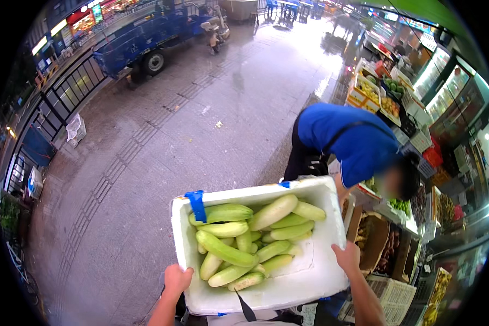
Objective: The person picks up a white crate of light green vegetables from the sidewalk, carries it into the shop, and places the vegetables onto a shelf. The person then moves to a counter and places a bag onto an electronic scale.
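Note:
A white polystyrene foam box [305,281] is held in front of my body above the pavement. Pale green cucumbers [228,250] lie heaped inside it, mostly toward the left and middle, leaving some of its floor bare at the lower right. Blue tape [196,205] is stuck over the rim at the far left corner. My left hand [178,278] grips the left wall with the thumb over the edge. On the opposite side, my right hand [346,256] grips the right wall. The fingers of both hands are mostly hidden behind the box.
A person in a blue shirt [342,126] bends over produce close beyond the box's right side. Crates of vegetables [391,240] line the right. A blue cargo tricycle [146,45] stands at the far left by a metal railing [71,91]. The paving [167,150] looks wet.

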Action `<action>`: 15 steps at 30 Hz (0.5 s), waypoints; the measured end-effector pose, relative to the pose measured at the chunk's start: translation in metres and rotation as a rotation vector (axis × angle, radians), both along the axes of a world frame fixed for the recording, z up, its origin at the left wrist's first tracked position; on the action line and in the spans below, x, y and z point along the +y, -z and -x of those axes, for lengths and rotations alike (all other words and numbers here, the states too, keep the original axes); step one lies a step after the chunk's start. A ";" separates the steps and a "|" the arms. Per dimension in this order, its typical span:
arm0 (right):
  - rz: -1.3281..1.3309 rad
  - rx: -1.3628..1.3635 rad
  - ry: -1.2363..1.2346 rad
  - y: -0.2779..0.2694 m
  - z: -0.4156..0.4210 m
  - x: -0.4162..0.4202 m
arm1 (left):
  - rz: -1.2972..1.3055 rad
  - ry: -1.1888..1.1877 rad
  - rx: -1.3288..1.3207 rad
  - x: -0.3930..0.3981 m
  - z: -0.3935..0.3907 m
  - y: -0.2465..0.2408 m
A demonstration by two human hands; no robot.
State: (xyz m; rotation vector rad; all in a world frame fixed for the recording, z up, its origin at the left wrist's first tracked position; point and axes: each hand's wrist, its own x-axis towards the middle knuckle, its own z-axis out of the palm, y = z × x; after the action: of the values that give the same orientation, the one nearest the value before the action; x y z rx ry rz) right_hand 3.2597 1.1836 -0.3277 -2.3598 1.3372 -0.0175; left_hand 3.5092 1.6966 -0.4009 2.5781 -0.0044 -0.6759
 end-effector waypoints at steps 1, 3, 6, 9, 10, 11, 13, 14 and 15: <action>0.023 0.018 -0.073 -0.003 -0.031 -0.008 | 0.015 -0.063 -0.003 0.006 -0.002 0.000; 0.028 -0.076 -0.203 -0.009 -0.094 -0.022 | 0.034 -0.176 -0.022 0.007 -0.007 -0.016; 0.055 -0.069 -0.361 -0.017 -0.196 -0.035 | 0.059 -0.296 -0.074 0.022 -0.022 -0.011; 0.104 -0.124 -0.482 -0.003 -0.278 -0.044 | 0.072 -0.499 -0.102 0.018 -0.033 -0.009; 0.087 -0.110 -0.507 0.004 -0.302 -0.049 | 0.065 -0.526 -0.099 0.013 -0.039 -0.013; 0.070 -0.098 -0.532 0.012 -0.325 -0.055 | 0.082 -0.549 -0.118 0.012 -0.047 -0.006; 0.030 -0.130 -0.571 0.032 -0.369 -0.068 | 0.121 -0.599 -0.155 0.004 -0.062 0.010; -0.017 -0.139 -0.583 0.043 -0.388 -0.075 | 0.098 -0.602 -0.129 -0.003 -0.067 0.012; -0.021 -0.125 -0.613 0.055 -0.415 -0.082 | -0.022 -0.613 -0.090 -0.016 -0.075 0.001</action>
State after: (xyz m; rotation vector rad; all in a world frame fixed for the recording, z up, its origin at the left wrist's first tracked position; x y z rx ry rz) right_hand 3.6743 1.1013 -0.3830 -2.5994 0.5163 0.0299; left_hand 3.5842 1.6801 -0.4022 2.4273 0.7323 -0.3257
